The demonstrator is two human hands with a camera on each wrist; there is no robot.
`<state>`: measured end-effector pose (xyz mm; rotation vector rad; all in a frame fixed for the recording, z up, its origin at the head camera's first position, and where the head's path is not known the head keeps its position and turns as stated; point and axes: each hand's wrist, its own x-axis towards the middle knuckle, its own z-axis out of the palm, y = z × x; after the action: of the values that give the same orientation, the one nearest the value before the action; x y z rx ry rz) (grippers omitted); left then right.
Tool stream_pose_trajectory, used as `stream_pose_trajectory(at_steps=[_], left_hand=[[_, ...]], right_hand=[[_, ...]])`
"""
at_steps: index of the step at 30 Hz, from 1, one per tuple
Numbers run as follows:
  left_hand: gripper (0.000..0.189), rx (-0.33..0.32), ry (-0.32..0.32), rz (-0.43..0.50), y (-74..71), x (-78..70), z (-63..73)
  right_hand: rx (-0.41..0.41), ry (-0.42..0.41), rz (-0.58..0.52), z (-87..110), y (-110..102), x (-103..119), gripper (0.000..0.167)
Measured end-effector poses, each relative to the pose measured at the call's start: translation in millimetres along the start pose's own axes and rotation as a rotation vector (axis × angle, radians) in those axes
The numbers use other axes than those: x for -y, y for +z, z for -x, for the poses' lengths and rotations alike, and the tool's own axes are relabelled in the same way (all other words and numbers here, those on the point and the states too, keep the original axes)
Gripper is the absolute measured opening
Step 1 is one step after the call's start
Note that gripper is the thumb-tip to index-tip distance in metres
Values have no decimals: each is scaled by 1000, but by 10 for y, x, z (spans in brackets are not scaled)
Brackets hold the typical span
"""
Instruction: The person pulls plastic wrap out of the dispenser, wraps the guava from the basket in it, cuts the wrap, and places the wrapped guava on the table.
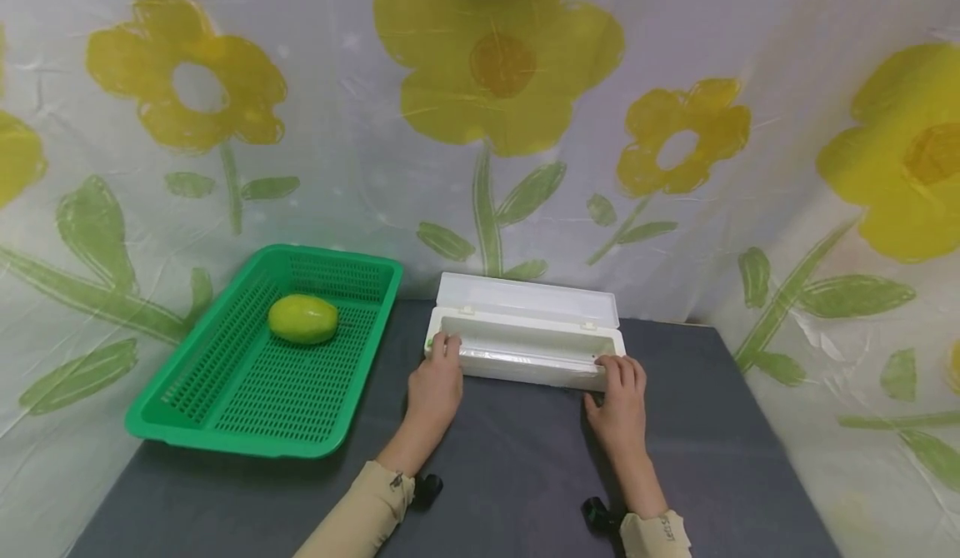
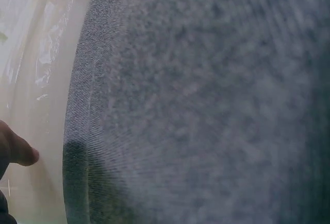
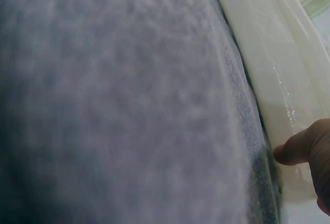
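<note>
Nearest us, two beige sleeves point(image 1: 360, 512) with black wrist cameras point(image 1: 427, 493) cross a dark grey tabletop point(image 1: 510, 475), which looks woven in the wrist views. We see the left hand point(image 1: 437, 381) and the right hand point(image 1: 621, 404) each gripping the near wall of a long white plastic box point(image 1: 525, 372), fingers over the rim, thumbs on its outer face. The box sits upright near the table's far edge. As we judge it, the opening is done: the hinged white lid point(image 1: 527, 299) is tipped back on the far side. Closing it is not done. To the left, well apart from both hands, a green slotted plastic basket point(image 1: 225, 444) holds a yellow-green oval fruit point(image 1: 303, 319). Farthest, we face a glossy white sheet point(image 1: 337, 150) printed with yellow flowers and green leaves, covering the back and both sides.
</note>
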<state>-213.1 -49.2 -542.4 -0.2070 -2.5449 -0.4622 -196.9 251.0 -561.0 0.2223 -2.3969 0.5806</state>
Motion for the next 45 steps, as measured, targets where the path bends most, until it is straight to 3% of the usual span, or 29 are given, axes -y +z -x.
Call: stream_pose_trajectory(at_steps=[14, 19, 26, 31, 37, 45], left_hand=[[35, -29, 32, -17, -52, 9, -7], [33, -24, 45, -15, -103, 8, 10], [26, -66, 82, 5, -161, 18, 4], [24, -94, 115, -42, -152, 42, -18], [20, -127, 156, -61, -138, 79, -25], [21, -153, 196, 49, -125, 102, 19]], right_hand=[[-48, -62, -18, 33, 21, -12, 49], [-44, -41, -13, 72, 6, 13, 45], [-50, -16, -7, 89, -15, 43, 32], [-76, -31, 24, 54, -23, 32, 25], [-65, -32, 52, 46, -86, 40, 32], [-40, -20, 38, 53, -152, 70, 36]])
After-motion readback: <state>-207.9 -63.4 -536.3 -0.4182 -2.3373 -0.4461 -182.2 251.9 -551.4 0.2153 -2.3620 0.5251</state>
